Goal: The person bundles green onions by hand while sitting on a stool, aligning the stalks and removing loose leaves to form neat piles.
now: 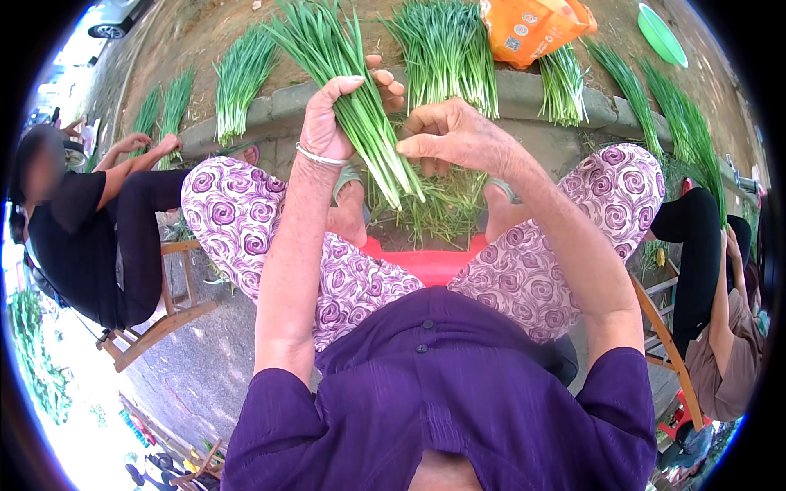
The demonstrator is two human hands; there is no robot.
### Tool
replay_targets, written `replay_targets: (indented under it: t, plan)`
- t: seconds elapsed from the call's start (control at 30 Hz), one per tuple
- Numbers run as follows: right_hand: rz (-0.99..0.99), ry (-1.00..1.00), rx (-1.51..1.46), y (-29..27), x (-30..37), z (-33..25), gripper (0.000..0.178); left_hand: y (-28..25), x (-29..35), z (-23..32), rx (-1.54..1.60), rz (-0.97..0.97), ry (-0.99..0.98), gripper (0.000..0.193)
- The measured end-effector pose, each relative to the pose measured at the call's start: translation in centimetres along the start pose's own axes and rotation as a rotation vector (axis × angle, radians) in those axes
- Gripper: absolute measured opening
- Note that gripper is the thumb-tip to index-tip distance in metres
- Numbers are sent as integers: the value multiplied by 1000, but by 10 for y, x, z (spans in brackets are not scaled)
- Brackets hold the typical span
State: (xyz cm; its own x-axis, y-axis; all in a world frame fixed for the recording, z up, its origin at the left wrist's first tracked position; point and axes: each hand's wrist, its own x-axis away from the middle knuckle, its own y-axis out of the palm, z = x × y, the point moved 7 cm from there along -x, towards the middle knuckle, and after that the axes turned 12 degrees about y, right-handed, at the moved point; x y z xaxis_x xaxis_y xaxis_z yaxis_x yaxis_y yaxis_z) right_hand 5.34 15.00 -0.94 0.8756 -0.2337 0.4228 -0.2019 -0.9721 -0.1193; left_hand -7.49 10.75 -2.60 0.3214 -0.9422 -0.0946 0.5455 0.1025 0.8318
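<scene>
My left hand (329, 119), with a pale bangle at the wrist, is closed around a bunch of garlic chives (368, 114). Its green leaves point up and away, and its pale stem ends slant down toward me. Just right of those stems is my right hand (458, 139), fingers curled, thumb and forefinger drawn together. Whatever may be in that pinch is too small to make out. Below both hands, between my feet, lies a heap of loose green and yellowish trimmings (434, 213).
Several chive bunches (446, 65) lie along a stone curb (286, 104) ahead. An orange bag (536, 33) rests among them; a green basin (661, 35) stands far right. A red stool (426, 266) is between my legs. People sit at left (82, 237) and right (725, 344).
</scene>
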Motion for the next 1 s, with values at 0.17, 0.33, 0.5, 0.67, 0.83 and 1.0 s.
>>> replay_targets:
  t: [0.17, 0.33, 0.5, 0.67, 0.83, 1.0]
  plan:
    - [-11, 5, -21, 1, 2, 0, 25, 4, 2, 1, -35, -12, 8, 46]
    - [-22, 7, -63, -3, 2, -1, 27, 7, 2, 1, -59, -13, 14, 48]
    - [-39, 28, -25, 1, 2, 2, 26, 7, 1, -2, -76, -10, 5, 51]
    - [-44, 64, -187, -11, 7, 2, 26, 12, 4, -1, -78, -22, -22, 56]
    - [-20, 90, -284, -18, 9, 8, 28, 13, 3, -1, -119, -36, -13, 57]
    - [-22, 97, -277, -16, 9, 6, 27, 13, 5, -2, -207, -16, -33, 57]
